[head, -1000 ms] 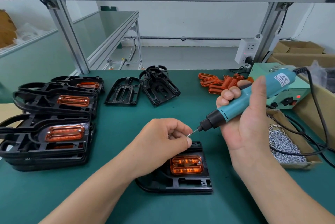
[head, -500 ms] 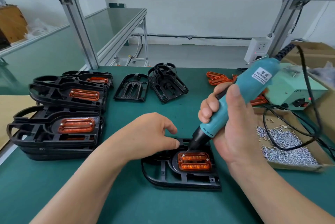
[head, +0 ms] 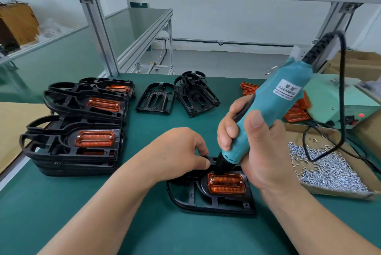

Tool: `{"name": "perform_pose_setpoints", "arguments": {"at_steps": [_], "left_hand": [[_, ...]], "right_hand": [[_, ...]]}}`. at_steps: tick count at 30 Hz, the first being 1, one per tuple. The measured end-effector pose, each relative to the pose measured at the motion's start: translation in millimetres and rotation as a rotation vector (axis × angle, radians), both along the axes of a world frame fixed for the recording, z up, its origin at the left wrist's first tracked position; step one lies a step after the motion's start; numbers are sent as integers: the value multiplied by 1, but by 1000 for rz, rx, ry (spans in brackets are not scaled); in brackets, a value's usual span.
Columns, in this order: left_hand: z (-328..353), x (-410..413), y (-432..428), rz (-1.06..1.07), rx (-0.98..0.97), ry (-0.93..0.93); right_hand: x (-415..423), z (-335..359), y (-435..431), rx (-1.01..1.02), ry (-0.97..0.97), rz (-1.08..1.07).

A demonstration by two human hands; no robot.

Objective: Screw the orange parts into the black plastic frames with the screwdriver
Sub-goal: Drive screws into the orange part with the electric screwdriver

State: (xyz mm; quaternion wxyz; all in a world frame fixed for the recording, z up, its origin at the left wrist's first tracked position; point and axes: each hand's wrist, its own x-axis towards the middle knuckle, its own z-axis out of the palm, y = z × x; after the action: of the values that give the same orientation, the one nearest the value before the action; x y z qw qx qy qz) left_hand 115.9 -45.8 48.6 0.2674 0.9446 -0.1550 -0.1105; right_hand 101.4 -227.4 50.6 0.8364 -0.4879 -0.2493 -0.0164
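Observation:
A black plastic frame (head: 208, 203) lies on the green mat in front of me with an orange part (head: 226, 183) seated in it. My right hand (head: 261, 149) grips a teal electric screwdriver (head: 268, 110), held steeply, with its black nose down on the orange part's far left corner. My left hand (head: 177, 157) rests on the frame's far edge beside the screwdriver tip, fingers curled onto the black plastic. The bit and the screw under it are hidden by the nose.
Stacks of black frames fitted with orange parts (head: 82, 137) stand at the left. Two bare black frames (head: 195, 93) lie behind. Loose orange parts (head: 296, 114) and a green power unit (head: 340, 98) are at the right, next to a cardboard tray of screws (head: 329, 170).
The screwdriver swung from level, tip at my left fingers, to steep, with its nose on the orange part's corner. My left hand moved from the bit to the frame's far edge.

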Motion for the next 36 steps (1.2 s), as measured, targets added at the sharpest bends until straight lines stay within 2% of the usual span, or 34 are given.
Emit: {"name": "perform_pose_setpoints", "arguments": {"at_steps": [4,16,21,29,36], "left_hand": [[5,-4,-3,-16,29,-25],[3,-7,-6,56,28,-10],[4,-9,-9,59,57,1],[7,-13,-12,75,98,-48],[4,-15,-19,55,237,-126]], "right_hand": [[-2,2,8,-89,-57,41],[9,7,16,-245,-63,57],[12,7,20,-293,-63,131],[9,2,13,-187,-59,128],[1,4,10,-259,-235,46]]}}
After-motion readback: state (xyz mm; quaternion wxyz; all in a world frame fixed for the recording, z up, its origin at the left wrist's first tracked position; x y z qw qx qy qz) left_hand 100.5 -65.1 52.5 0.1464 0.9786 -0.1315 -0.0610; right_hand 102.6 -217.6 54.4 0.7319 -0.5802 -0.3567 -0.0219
